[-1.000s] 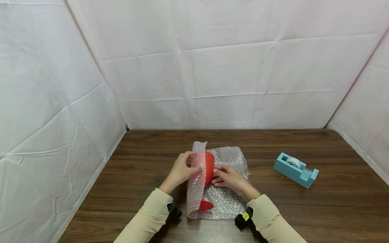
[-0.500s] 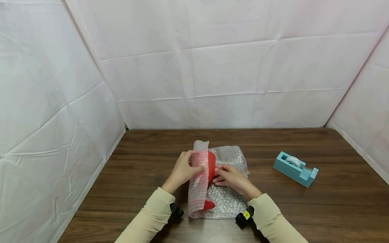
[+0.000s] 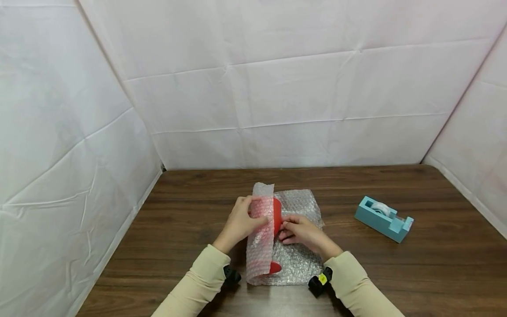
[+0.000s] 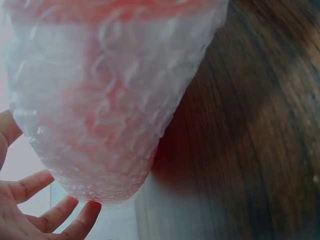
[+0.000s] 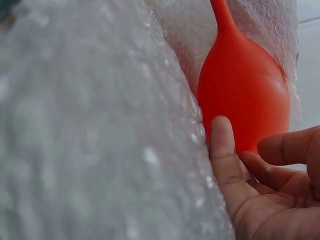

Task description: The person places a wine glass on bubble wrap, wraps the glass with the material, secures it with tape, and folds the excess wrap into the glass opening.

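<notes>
A red wine glass (image 3: 277,215) lies on its side on a sheet of clear bubble wrap (image 3: 297,264), its bowl away from me and its foot nearer. The left part of the sheet is folded over it and hides much of the glass. From the left, my left hand (image 3: 240,223) grips this wrapped part, thumb on top and fingers at the far side. My right hand (image 3: 303,232) holds the bowl at its uncovered right side; in the right wrist view its thumb and fingertips meet the red bowl (image 5: 245,90). The left wrist view shows spread fingers at the wrap's end.
A light blue tape dispenser (image 3: 384,220) with a roll of clear tape stands to the right on the brown wooden table (image 3: 190,207). White cloth walls (image 3: 293,97) rise behind the table and at both sides.
The folded wrap has shifted slightly right over the glass, covering more of the bowl and foot. My left hand moved a little right with it; the right hand barely moved.
</notes>
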The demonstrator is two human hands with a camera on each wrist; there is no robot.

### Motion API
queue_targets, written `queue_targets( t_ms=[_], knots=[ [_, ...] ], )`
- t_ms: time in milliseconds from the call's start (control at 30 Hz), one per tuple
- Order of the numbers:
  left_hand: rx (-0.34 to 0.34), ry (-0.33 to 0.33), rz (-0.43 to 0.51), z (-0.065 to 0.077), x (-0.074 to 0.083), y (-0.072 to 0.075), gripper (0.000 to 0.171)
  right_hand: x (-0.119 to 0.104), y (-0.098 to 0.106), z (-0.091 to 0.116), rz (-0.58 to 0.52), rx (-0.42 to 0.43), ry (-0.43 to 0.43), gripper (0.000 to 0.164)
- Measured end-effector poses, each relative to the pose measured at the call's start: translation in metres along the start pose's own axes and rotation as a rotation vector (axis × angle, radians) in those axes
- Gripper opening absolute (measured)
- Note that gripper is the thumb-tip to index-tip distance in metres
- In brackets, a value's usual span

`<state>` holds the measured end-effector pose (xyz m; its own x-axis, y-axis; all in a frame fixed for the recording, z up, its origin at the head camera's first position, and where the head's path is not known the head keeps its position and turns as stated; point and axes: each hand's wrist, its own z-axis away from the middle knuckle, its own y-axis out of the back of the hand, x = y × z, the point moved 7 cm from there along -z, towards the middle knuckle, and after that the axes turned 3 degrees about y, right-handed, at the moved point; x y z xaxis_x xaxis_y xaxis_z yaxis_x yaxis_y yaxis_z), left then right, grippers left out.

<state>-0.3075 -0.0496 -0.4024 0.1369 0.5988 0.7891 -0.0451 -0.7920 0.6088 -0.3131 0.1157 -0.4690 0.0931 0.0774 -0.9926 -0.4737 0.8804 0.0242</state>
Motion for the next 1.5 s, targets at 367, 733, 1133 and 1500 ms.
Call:
queue_targets(
  t_ms=[367,733,1133,1500],
  knots=[
    [0.008,-0.032,-0.035,0.001,0.006,-0.002,0.062,-0.001,0.001,0.003,0.053,-0.005,-0.029,0.033],
    [0.019,-0.041,-0.063,0.002,0.011,-0.004,0.061,0.002,0.005,0.003,0.044,0.003,-0.045,0.036],
    [0.033,-0.037,-0.104,0.002,0.013,-0.008,0.059,0.004,0.007,0.004,0.006,0.005,-0.044,0.034],
    [0.043,-0.042,-0.134,0.002,0.02,-0.012,0.058,0.004,0.01,0.007,-0.002,0.003,-0.03,0.031]
  ],
)
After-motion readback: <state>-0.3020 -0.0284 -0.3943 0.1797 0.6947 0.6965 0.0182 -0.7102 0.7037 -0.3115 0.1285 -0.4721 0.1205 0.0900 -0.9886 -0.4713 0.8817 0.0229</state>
